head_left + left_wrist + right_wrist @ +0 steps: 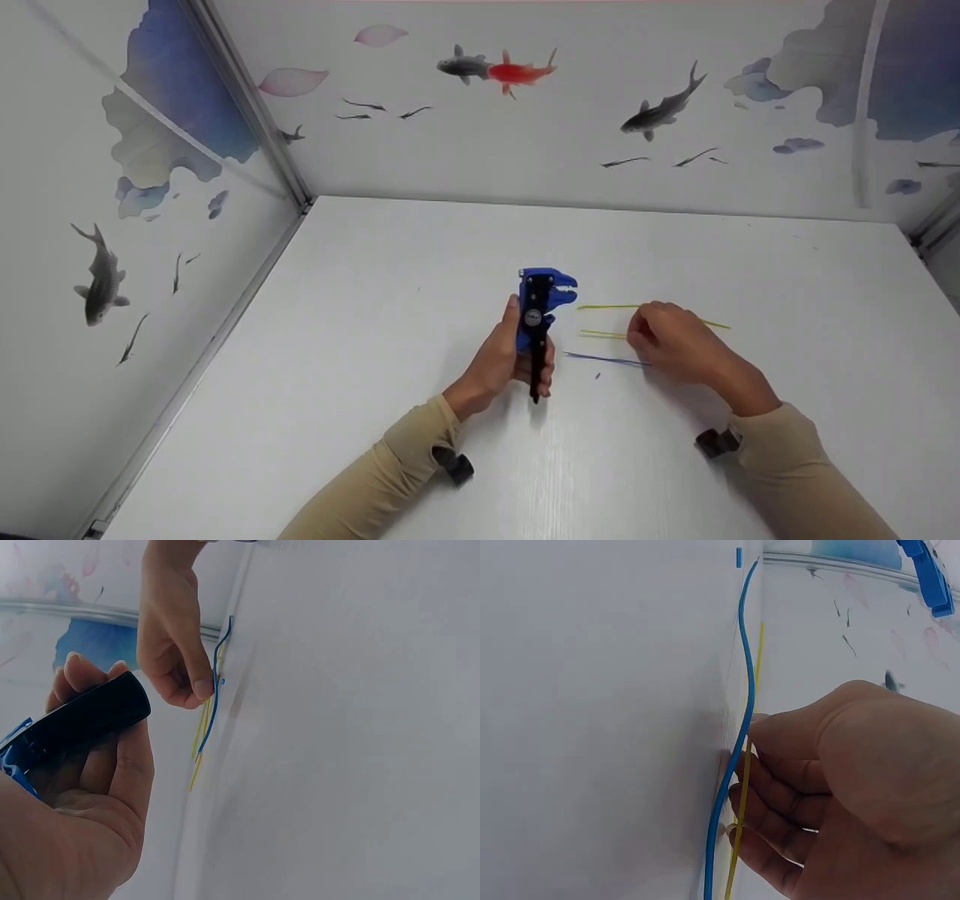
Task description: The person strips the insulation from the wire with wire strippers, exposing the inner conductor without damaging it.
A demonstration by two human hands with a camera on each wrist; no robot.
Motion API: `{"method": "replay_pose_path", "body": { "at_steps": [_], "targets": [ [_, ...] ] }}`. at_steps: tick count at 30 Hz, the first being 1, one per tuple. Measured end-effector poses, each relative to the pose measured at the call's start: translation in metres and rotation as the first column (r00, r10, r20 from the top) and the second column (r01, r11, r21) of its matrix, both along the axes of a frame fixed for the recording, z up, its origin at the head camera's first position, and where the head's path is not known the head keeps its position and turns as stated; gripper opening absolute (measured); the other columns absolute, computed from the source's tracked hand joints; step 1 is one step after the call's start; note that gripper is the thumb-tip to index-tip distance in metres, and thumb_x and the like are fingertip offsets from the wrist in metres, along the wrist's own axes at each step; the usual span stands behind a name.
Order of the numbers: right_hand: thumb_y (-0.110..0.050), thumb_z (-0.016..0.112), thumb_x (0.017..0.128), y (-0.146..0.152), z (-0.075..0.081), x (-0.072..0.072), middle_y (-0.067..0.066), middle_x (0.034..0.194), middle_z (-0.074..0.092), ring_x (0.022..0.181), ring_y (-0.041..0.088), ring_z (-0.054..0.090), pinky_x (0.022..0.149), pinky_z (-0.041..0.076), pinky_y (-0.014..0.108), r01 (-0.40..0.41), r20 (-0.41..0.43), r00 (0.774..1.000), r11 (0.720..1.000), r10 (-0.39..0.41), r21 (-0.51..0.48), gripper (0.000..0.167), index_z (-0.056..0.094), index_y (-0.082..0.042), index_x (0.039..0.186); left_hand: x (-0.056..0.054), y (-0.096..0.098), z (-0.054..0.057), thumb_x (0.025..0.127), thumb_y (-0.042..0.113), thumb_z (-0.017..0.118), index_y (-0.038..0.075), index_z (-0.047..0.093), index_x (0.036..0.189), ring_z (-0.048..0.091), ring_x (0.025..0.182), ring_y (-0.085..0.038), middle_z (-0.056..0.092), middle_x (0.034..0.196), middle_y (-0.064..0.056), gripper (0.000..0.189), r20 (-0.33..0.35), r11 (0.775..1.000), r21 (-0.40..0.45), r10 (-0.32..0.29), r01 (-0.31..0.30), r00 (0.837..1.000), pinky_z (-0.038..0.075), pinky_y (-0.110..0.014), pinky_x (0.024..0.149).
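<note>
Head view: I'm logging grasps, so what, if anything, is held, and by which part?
The left grip holds the blue tool by its black handle. The right grip is at the yellow wires; whether it pinches one cannot be told.

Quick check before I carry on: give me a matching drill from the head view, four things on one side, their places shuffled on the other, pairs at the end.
Things
1. blue-and-black tool
2. blue wire
3. tiny blue offcut
4. right hand

Places, as the head view shows them
A. just below the long blue strand, lying loose
B. covering part of the yellow wires
C. gripped in the left hand
D. stretched out between the yellow wires and the offcut

Pairs
1-C, 2-D, 3-A, 4-B
</note>
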State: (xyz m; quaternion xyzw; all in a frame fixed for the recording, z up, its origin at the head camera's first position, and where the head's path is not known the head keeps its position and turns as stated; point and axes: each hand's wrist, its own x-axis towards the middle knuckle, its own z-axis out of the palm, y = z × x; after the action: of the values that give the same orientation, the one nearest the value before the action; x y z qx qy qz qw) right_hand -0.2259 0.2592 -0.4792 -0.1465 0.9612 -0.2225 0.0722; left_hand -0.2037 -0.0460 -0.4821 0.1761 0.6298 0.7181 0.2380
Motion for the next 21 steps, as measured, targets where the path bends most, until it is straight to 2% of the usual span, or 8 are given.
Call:
{"method": "replay_pose_path", "body": {
  "at_steps": [6,10,17,21],
  "targets": [
    [-0.017,0.063,0.109,0.004,0.008,0.002,0.003,0.092,0.062,0.087,0.02,0.056,0.077,0.047,0.035,0.002,0.014,1.0,0.999,-0.001,-0.034,0.011,0.061,-0.009,0.115,0.0,0.0,0.0,0.107,0.08,0.01,0.008,0.064,0.089,0.067,0.057,-0.018,0.066,0.073,-0.006,0.092,0.007,1.0,0.004,0.001,-0.001,1.0,0.065,-0.035,0.063],
    [-0.014,0.061,0.11,0.006,0.011,0.002,0.004,0.093,0.062,0.086,0.02,0.056,0.074,0.047,0.033,-0.01,-0.015,1.0,0.999,0.009,-0.051,0.01,0.058,-0.008,0.117,-0.001,0.0,0.0,0.107,0.08,0.009,0.008,0.065,0.09,0.067,0.058,-0.018,0.066,0.074,-0.006,0.093,0.008,1.0,0.001,0.001,-0.001,1.0,0.065,-0.035,0.063],
    [-0.009,0.064,0.109,0.001,0.014,0.001,0.007,0.107,0.07,0.094,0.022,0.061,0.086,0.056,0.04,-0.001,-0.126,0.992,0.993,-0.014,-0.116,0.01,0.061,-0.009,0.118,0.0,0.0,0.0,0.106,0.081,0.01,0.008,0.065,0.091,0.067,0.059,-0.019,0.066,0.074,-0.006,0.093,0.01,1.0,0.011,-0.004,0.003,1.0,0.066,-0.035,0.065],
    [-0.005,0.065,0.107,-0.001,0.017,0.002,0.009,0.11,0.072,0.094,0.02,0.061,0.084,0.057,0.033,-0.033,-0.218,0.976,0.984,-0.006,-0.173,0.013,0.067,-0.008,0.12,0.0,0.0,0.0,0.106,0.082,0.01,0.008,0.065,0.09,0.068,0.06,-0.018,0.066,0.074,-0.005,0.094,0.017,1.0,0.017,-0.002,0.002,1.0,0.065,-0.036,0.065]
  ]
}}
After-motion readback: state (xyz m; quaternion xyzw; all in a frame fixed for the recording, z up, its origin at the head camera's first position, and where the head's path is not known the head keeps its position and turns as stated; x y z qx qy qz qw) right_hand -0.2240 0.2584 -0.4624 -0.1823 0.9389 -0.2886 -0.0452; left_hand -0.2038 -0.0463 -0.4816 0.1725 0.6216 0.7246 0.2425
